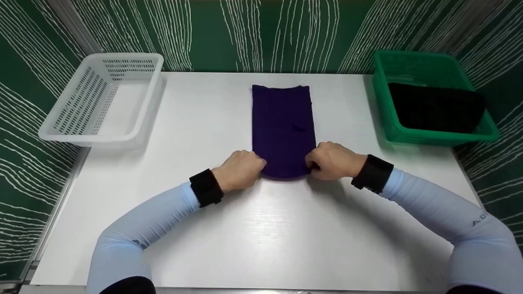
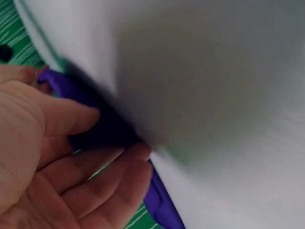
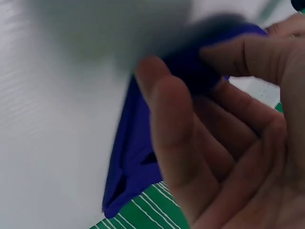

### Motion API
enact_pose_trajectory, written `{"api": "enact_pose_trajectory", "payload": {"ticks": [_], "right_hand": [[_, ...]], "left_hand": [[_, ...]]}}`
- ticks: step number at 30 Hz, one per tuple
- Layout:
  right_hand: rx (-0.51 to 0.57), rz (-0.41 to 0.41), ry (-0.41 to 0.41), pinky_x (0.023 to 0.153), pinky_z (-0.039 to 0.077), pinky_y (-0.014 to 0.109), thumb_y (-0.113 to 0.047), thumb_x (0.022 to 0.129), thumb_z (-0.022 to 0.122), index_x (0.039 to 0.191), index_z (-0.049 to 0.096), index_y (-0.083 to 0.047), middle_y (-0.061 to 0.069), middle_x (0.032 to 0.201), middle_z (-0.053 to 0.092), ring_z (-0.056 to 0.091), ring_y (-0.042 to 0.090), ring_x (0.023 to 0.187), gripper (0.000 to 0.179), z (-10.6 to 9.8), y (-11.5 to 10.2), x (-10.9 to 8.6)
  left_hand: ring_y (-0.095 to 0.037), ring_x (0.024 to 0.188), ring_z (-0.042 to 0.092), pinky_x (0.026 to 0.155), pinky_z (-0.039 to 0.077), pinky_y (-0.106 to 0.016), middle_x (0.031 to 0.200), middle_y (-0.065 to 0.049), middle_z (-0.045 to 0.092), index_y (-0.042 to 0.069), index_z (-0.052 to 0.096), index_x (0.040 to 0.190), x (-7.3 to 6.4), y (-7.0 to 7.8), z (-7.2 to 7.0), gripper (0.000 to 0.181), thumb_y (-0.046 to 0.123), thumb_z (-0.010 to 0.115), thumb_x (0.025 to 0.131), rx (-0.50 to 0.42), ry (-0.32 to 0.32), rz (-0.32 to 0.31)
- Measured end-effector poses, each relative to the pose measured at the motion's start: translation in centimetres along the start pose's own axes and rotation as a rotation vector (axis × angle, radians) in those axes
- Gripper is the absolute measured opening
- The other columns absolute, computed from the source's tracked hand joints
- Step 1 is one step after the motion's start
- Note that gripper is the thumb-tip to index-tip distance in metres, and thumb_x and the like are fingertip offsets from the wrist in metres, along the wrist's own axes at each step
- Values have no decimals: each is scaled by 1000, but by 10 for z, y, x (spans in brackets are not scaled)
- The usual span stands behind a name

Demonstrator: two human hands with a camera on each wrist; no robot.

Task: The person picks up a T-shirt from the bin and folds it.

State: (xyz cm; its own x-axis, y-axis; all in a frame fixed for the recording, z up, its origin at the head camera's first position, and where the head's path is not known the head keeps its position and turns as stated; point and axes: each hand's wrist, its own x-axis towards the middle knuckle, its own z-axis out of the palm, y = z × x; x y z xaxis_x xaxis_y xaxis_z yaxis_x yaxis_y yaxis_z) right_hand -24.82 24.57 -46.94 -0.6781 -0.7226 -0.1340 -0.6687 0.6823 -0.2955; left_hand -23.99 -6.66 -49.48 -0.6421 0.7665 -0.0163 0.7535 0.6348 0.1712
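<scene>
A dark purple piece of folded cloth [image 1: 282,118] lies as a long rectangle on the white table, with a small wrinkle toward its right side. My left hand [image 1: 240,169] pinches its near left corner; the left wrist view shows the purple fabric [image 2: 102,121] between thumb and fingers. At the near right corner my right hand [image 1: 336,161] grips the cloth, its thumb over the fabric [image 3: 136,143] in the right wrist view. Between the two hands the near edge bows slightly toward me.
A white perforated basket [image 1: 141,122] with nothing in it stands at the back left of the table [image 1: 261,245]. The green basket [image 1: 433,136] at the back right holds a black folded cloth [image 1: 437,108]. Green walls with white streaks [image 1: 294,36] enclose the back and sides.
</scene>
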Motion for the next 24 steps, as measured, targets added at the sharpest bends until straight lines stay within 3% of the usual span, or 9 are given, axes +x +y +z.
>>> {"api": "enact_pose_trajectory", "payload": {"ticks": [2, 5, 9, 14, 16, 19, 24], "right_hand": [[31, 0, -76, 57, 45, 27, -6, 81, 77, 72, 68, -15, -7, 67, 63, 51, 7, 60, 15, -6, -3, -3], [82, -4, -170, 62, 51, 28, -14, 84, 80, 80, 77, -14, -3, 78, 77, 58, 7, 66, 5, -11, -8, -7], [145, -16, -241, 62, 48, 26, -18, 85, 78, 79, 77, -16, -5, 79, 77, 56, 5, 65, 7, -16, -16, -11], [222, -35, -320, 62, 47, 22, -16, 87, 72, 78, 71, -15, -7, 70, 69, 57, 1, 60, 9, -34, -25, -14], [260, -34, -331, 62, 48, 21, -12, 89, 69, 79, 70, -14, -6, 69, 69, 61, 2, 59, 10, -45, -26, -15], [302, -23, -269, 62, 48, 21, -9, 91, 66, 79, 67, -13, -4, 69, 70, 66, 6, 59, 13, -61, -22, -15], [416, 106, 9, 60, 45, 22, -7, 96, 60, 82, 66, -10, -6, 71, 61, 58, 5, 61, 15, -78, 2, -3]], "left_hand": [[-15, 63, 49, 58, 59, -39, 71, -2, 62, 6, 69, 82, -3, 4, -8, 18, 1, 69, 100, -63, -60, -6], [-17, 69, 58, 66, 60, -39, 80, -4, 72, 6, 78, 94, -9, 8, -22, 9, 7, 72, 101, -148, -166, 5], [-20, 81, 72, 84, 67, -44, 103, -10, 85, 5, 84, 114, -15, 12, -35, 16, 13, 74, 104, -217, -275, 61], [-13, 78, 65, 80, 62, -37, 95, -5, 81, 6, 82, 110, -20, 9, -57, 16, 18, 73, 105, -333, -327, 95], [-11, 78, 62, 78, 57, -33, 92, -2, 78, 7, 80, 107, -21, 6, -68, 15, 20, 72, 105, -393, -298, 98], [-10, 77, 58, 75, 51, -31, 89, 1, 71, 7, 77, 109, -19, -2, -82, 17, 21, 67, 108, -477, -187, 73], [-10, 69, 50, 68, 43, -29, 79, 7, 54, 4, 69, 118, 1, -24, -88, 22, 23, 59, 115, -649, 76, -91]]}}
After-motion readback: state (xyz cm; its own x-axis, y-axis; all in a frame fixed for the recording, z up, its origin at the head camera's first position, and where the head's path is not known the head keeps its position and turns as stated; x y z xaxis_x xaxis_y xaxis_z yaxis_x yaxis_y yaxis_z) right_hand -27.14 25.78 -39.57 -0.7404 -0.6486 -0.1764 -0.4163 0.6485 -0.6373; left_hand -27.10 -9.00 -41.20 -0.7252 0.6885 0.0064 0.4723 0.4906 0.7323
